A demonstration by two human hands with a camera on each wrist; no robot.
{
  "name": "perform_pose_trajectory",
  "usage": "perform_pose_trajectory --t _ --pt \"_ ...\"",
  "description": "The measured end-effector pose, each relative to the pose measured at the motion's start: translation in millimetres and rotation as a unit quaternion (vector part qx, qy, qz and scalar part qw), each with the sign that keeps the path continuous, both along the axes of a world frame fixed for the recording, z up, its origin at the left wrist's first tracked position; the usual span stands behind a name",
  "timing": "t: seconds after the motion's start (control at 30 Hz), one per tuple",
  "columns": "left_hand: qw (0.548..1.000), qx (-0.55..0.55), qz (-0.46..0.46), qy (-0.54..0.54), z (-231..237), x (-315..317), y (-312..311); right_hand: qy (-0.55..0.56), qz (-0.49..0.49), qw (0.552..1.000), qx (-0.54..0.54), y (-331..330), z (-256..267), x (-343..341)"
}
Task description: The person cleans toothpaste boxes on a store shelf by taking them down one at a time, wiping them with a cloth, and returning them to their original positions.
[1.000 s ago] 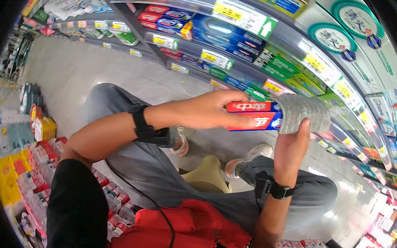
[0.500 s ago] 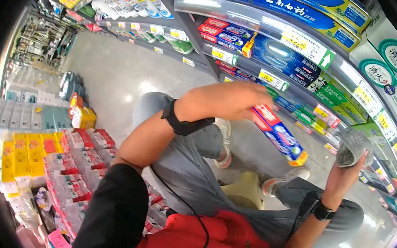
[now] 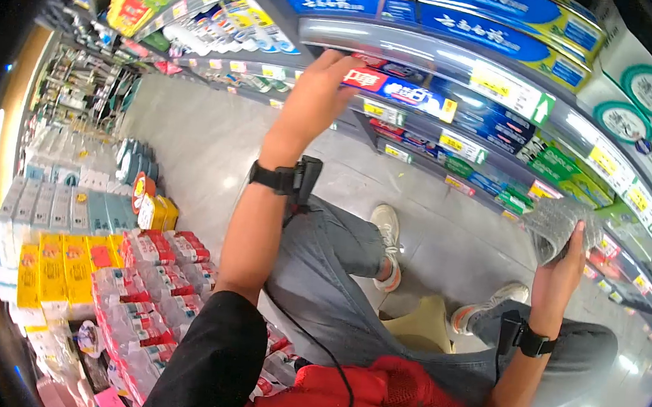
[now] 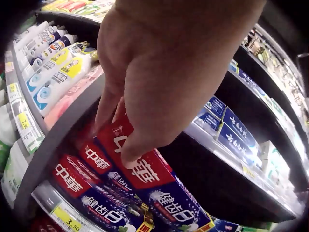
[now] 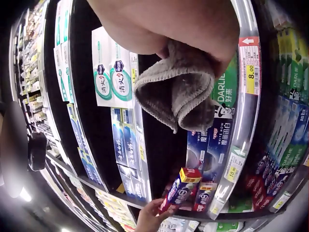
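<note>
My left hand pinches a red and blue toothpaste box by its red end, at the front of a shelf at upper middle in the head view. The left wrist view has the thumb across the red face of that box, which lies tilted beside similar boxes on the shelf. My right hand holds a folded grey cloth out in front of the right knee. In the right wrist view the cloth hangs in loose folds in front of the shelves.
Blue toothpaste boxes fill the shelf above, and green boxes lie to the right. A price rail runs along the shelf edge. Wrapped red and clear packs are stacked at left, beside yellow boxes. A beige stool is between the legs.
My left hand has carried the toothpaste box from beside the cloth, forward and up to the shelf. My right hand and the cloth have parted from the box and stay low at right.
</note>
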State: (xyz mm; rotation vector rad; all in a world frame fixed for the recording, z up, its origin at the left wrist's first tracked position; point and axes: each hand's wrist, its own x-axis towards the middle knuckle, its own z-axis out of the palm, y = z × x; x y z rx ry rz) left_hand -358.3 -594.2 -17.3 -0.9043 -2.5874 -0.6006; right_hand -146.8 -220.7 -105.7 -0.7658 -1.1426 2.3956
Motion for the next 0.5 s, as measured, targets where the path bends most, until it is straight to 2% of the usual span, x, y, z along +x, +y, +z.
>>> perform_pose_trajectory --t 0.1,0.17,0.27,0.33,0.47,0.5 --pt "1.000 0.013 0.012 0.008 3 -3 -3 -0.043 -0.014 0.998 0.032 -3 3 0" --pt "0.999 0.029 0.004 0.016 -1 -4 -2 -0.032 -0.025 0.999 0.022 -2 0 1" --pt "0.998 0.034 0.051 0.007 -6 -3 -7 -0.028 -0.035 0.999 0.007 -1 -3 2" --pt "0.994 0.032 0.083 -0.063 -9 0 -12 -0.035 -0.031 0.999 0.004 -3 0 3" --pt "0.996 0.018 0.078 -0.043 -22 -9 -39 -0.037 -0.013 0.999 0.005 -4 0 4" --pt "0.994 0.019 0.104 -0.032 -21 -8 -41 -0.032 -0.001 0.999 0.009 -3 -3 6"
